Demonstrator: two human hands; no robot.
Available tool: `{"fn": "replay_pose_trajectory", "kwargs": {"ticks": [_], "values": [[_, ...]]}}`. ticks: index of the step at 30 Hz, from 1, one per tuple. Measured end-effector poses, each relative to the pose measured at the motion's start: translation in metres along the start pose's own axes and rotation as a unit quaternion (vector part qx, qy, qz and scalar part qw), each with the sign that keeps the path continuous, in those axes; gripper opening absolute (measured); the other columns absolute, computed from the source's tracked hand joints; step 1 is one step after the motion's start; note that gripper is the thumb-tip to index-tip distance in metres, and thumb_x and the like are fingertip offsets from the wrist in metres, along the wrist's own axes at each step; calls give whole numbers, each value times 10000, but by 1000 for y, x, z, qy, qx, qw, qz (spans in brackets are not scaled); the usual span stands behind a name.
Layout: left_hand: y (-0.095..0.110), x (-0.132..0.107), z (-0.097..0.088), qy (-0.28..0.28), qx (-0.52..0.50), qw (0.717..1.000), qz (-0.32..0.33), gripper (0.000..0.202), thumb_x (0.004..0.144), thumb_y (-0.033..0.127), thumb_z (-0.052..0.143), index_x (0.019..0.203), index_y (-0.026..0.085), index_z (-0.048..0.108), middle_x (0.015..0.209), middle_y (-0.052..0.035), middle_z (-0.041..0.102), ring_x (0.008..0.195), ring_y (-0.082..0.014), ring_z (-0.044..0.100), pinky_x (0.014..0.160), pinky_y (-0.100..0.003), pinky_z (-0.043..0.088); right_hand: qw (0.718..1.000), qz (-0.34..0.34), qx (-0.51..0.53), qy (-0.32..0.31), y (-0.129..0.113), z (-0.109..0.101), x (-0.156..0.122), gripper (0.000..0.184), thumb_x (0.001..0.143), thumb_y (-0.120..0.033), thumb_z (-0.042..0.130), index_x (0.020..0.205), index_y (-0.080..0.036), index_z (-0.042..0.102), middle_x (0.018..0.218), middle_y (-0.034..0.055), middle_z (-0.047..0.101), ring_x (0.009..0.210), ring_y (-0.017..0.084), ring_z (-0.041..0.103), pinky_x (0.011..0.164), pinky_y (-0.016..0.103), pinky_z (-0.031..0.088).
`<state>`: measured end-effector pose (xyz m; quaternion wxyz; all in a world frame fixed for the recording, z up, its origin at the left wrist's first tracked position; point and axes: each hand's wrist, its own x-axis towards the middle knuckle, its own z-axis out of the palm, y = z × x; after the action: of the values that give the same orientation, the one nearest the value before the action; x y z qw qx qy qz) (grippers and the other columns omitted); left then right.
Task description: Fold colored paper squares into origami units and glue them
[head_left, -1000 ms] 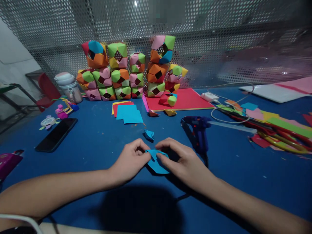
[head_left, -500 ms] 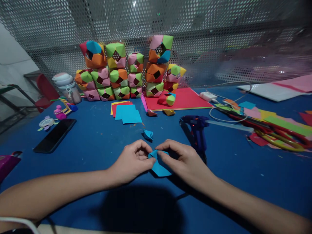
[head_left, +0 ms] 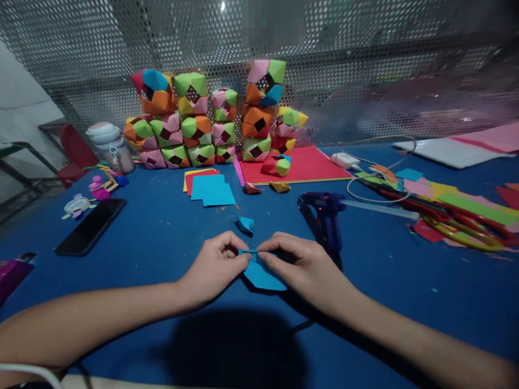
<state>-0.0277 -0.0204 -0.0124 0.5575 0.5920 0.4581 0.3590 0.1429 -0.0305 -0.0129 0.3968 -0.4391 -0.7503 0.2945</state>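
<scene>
A light blue folded paper piece (head_left: 259,273) lies on the blue table (head_left: 162,232) between my two hands. My left hand (head_left: 217,268) pinches its upper left edge with thumb and fingers closed. My right hand (head_left: 302,267) pinches the upper right edge, fingers curled over the paper. A small folded blue paper unit (head_left: 245,223) sits just beyond my fingertips. Flat blue paper squares (head_left: 213,190) lie further back on red and yellow sheets.
Stacks of multicoloured origami cubes (head_left: 211,119) line the mesh wall. A red paper sheet (head_left: 304,165), a blue glue gun (head_left: 326,213), scissors (head_left: 466,227) amid paper scraps, a black phone (head_left: 91,225) and a jar (head_left: 111,146) surround the work spot.
The blue paper's top flap has been folded down flatter between my fingertips. Both hands stayed in nearly the same spot.
</scene>
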Motion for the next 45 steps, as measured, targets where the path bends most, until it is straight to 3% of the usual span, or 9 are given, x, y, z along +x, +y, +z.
{"fn": "replay_pose_trajectory", "kwargs": {"ticks": [5,10,16,20,24,28,33,40,45], "values": [[2,-1,-2,-7,60,998,32,90,744,223,576,712,139,570,698,0,572,664,-103,512,616,-221,414,997,-75,-32,-7,1,-5,0,151,818,-131,504,813,-169,651,671,15,592,626,119,553,571,231,426],[3,-4,-3,9,86,993,75,125,772,234,550,705,135,587,717,-15,589,692,-115,528,637,-230,422,998,-40,-46,-3,2,-9,1,99,802,-179,564,842,-175,654,735,22,642,660,124,584,592,232,445],[-1,-2,-1,-3,64,996,56,81,735,214,577,691,150,552,717,-8,580,675,-115,523,609,-227,415,995,-67,-59,-42,2,-12,2,136,824,-208,543,816,-176,675,705,28,667,644,134,597,587,248,450],[-2,0,0,20,18,998,54,101,718,197,585,675,157,504,702,5,566,660,-103,521,596,-217,415,996,-52,-62,-30,-1,-13,4,153,830,-187,523,819,-182,676,724,25,673,635,128,597,591,242,451],[-1,0,1,-15,14,1000,20,74,709,176,585,731,157,517,622,54,498,555,-62,462,517,-183,364,992,-93,-82,-18,-3,-9,2,171,840,-187,496,824,-181,666,712,33,661,660,143,593,608,264,449],[0,2,3,8,-45,999,11,103,720,172,567,716,163,465,632,52,521,561,-76,534,563,-212,431,996,-49,-60,35,-5,-2,0,204,815,-250,543,1001,-174,578,893,59,641,789,159,594,694,281,471],[2,4,5,47,-117,992,-14,150,693,113,563,708,166,423,616,48,569,569,-93,591,616,-242,472,996,4,-74,56,-4,4,0,78,786,-233,557,829,-179,522,655,-17,552,566,112,510,526,227,416],[-2,2,5,7,-109,993,-37,152,741,187,561,755,176,411,598,46,571,542,-109,609,578,-242,471,990,-76,-79,93,5,10,0,89,788,-112,477,766,-198,465,701,0,511,632,123,479,586,241,394],[0,2,6,7,-103,994,-32,131,720,193,587,731,159,462,609,50,544,521,-89,576,559,-234,484,986,-134,-61,75,4,12,-1,121,771,-78,450,780,-197,470,740,20,508,675,139,500,620,264,410]]}}
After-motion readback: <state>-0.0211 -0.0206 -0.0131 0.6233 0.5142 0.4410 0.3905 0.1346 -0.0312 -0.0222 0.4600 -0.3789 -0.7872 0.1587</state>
